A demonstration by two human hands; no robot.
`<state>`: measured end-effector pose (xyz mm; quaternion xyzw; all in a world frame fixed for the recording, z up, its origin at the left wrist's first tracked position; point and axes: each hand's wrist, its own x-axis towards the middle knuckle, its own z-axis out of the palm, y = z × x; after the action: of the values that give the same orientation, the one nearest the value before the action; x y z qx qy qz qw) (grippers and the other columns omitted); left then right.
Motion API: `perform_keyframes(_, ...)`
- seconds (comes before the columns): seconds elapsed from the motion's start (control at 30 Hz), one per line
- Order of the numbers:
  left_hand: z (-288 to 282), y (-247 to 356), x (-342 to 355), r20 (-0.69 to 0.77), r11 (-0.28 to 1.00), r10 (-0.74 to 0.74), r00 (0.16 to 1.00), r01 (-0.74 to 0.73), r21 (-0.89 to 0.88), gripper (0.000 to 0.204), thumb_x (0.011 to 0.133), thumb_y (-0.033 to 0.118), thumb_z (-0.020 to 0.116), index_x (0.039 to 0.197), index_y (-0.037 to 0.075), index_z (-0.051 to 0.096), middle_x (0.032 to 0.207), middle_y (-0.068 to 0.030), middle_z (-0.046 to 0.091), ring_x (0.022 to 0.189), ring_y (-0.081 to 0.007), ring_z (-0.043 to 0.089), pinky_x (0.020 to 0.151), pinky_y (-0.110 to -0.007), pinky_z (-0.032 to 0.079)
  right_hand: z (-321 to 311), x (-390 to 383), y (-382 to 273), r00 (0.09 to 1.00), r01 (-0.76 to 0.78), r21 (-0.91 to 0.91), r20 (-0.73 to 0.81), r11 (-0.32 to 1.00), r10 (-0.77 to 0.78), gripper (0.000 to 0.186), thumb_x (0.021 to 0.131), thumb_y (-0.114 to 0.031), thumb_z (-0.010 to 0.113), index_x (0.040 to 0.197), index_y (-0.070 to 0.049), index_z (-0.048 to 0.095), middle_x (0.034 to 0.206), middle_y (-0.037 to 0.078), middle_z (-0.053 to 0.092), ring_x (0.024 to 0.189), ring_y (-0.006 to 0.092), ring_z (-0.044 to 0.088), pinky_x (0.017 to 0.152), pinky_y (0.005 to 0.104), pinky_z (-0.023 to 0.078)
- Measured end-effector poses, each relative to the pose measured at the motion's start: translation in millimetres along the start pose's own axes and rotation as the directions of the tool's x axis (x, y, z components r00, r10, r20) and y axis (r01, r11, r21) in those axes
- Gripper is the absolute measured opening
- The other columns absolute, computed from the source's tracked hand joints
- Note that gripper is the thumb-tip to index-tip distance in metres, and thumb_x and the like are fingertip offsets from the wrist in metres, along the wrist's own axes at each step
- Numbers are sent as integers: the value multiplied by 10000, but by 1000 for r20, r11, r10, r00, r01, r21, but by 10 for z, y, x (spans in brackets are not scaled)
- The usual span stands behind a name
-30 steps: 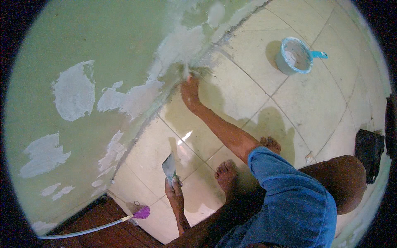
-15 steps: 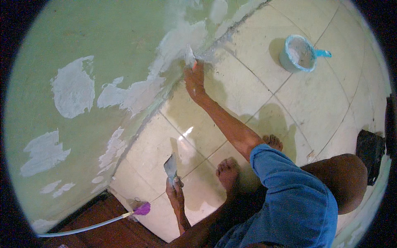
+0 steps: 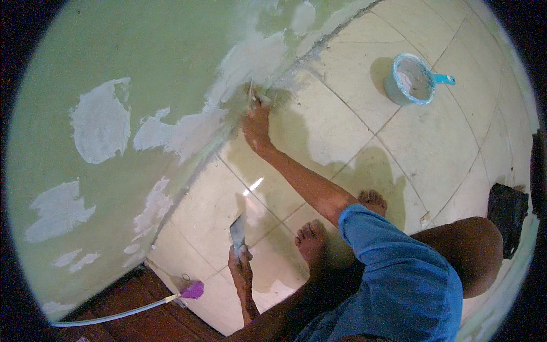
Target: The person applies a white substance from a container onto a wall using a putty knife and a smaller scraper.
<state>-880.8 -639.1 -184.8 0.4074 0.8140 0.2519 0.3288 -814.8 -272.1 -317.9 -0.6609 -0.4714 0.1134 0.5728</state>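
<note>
My right hand [image 3: 256, 128] is closed round a putty knife [image 3: 251, 90] against the low part of the green wall [image 3: 165, 51]. Its thin blade, seen nearly edge-on, lies at the lower edge of a whitish filler patch [image 3: 253, 60]. Lower down, my left hand [image 3: 240, 271] grips a second putty knife [image 3: 237, 229], its grey blade tilted upward above the tiles and apart from the wall. A light-blue dipper [image 3: 396, 88] with a handle stands on the floor to the far right, with pale paste inside.
Cream tiles [image 3: 336, 108] meet the wall along a rough grey seam. At lower left a purple-tipped brush [image 3: 192, 289] with a long pale handle lies by a dark brown wooden panel [image 3: 142, 308]. A black object [image 3: 507, 216] sits at the right. My bare feet [image 3: 312, 239] rest on the tiles.
My right hand has moved down and left along the wall's base, and its blade has turned nearly edge-on. My left hand, with its putty knife, has barely shifted.
</note>
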Motion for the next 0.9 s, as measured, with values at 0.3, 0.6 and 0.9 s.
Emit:
perform_keyframes(0.3, 159, -8, -31, 69, 997, -60, 996, 63, -35, 211, 955, 201, 468, 930, 0, 526, 732, -67, 525, 661, -158, 485, 613, -301, 413, 134, 942, 539, 853, -523, 321, 202, 790, 482, 244, 852, -103, 518, 1084, -27, 499, 915, 69, 516, 801, 232, 528, 706, 371, 467)
perform_keyframes(0.6, 26, 62, -111, 17, 996, -56, 998, 57, -69, 217, 958, 207, 472, 947, 1, 539, 718, -59, 521, 662, -148, 485, 618, -296, 414, -370, 673, 269, 830, -547, 267, 295, 794, 473, 548, 823, -106, 524, 1295, 119, 358, 1211, 271, 438, 1168, 387, 392, 1061, 414, 253)
perform_keyframes(0.9, -46, 55, -86, 29, 998, -51, 998, 52, -41, 193, 958, 175, 465, 970, -1, 545, 707, -61, 519, 652, -149, 488, 620, -295, 424, -722, 280, -636, 844, 157, 196, 483, 968, -234, 483, 888, -128, 465, 1333, 43, 386, 1391, 234, 370, 1259, 436, 333, 1100, 540, 164)
